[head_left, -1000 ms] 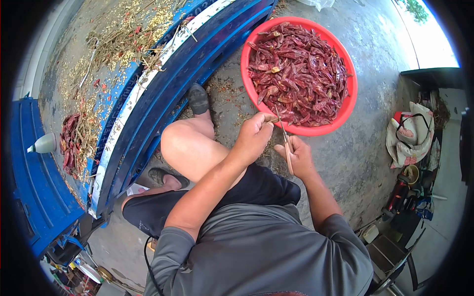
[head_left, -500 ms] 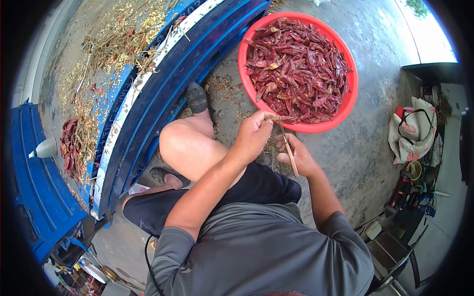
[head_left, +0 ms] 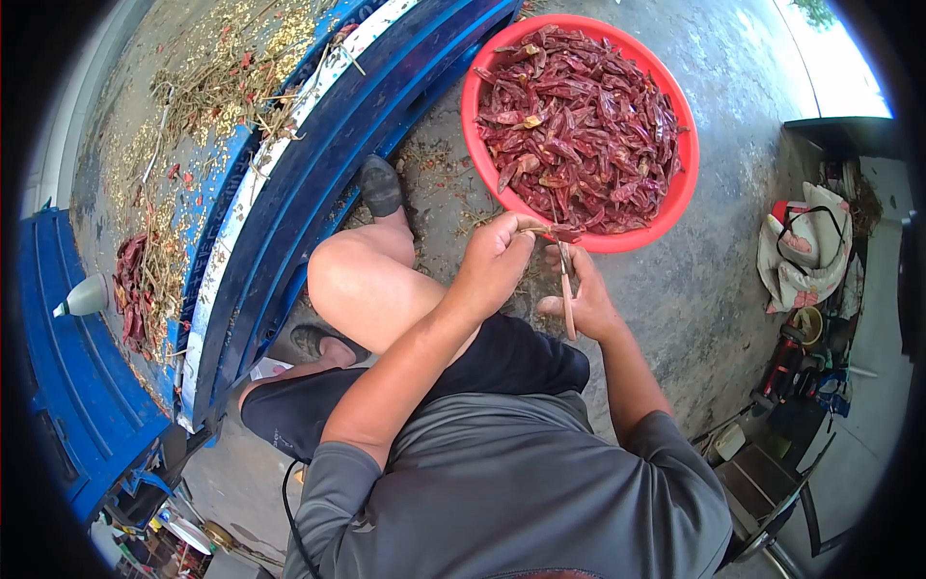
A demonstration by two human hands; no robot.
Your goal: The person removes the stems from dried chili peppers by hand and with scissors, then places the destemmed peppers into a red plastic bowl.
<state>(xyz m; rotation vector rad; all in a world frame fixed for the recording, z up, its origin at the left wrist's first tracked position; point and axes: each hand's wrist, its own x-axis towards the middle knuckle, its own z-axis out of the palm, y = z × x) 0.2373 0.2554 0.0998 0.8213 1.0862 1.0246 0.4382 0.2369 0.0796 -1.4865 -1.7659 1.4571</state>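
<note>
My left hand (head_left: 496,262) is closed in a pinch on the thin brown stem of a dried chili pepper, at the near rim of the red basin (head_left: 470,125). A dark red pod seems to show at the stem's end, by the scissor blades. My right hand (head_left: 590,297) is wrapped round a pair of scissors (head_left: 567,307) with pinkish handles, blades pointing toward the basin. The blades are too small to tell whether they touch the stem. Dried red chili peppers (head_left: 588,125) fill the basin, just beyond both hands.
A blue metal truck-bed panel (head_left: 318,183) with a white edge lies left. On the bed are stalks, scattered seeds (head_left: 217,106), a small chili pile (head_left: 130,289) and a whitish bottle-like object (head_left: 87,295). A cloth bag (head_left: 805,251) and a chair (head_left: 762,502) stand right.
The scissors have turned slightly more upright, and their blades are nearer the stem end. A dark red piece now shows there. The view has shifted slightly.
</note>
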